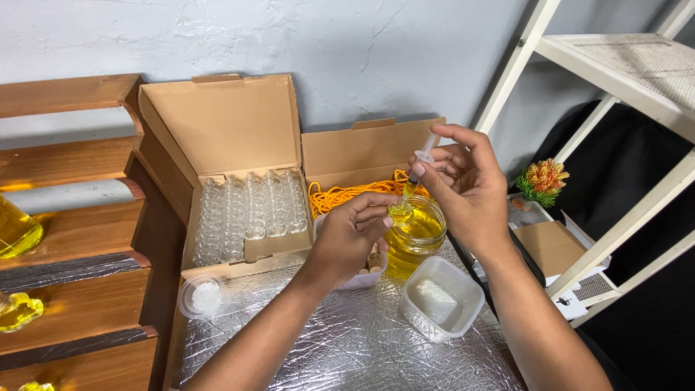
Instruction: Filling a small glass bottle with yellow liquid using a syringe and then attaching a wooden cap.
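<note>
Right hand (467, 185) grips a syringe (418, 168), tip angled down into a small glass vial (400, 212). Left hand (352, 235) pinches that vial, holding it over the open jar of yellow liquid (418, 235) on the foil-covered counter (347, 340). Behind: cardboard box of empty vials (250, 210), second box with orange cord (340, 194). Clear plastic tub (441, 298) just right of the jar, small round lidded cup (200, 295) at left.

head cam | looks down, forward | close over foil-covered table (347, 340)
</note>
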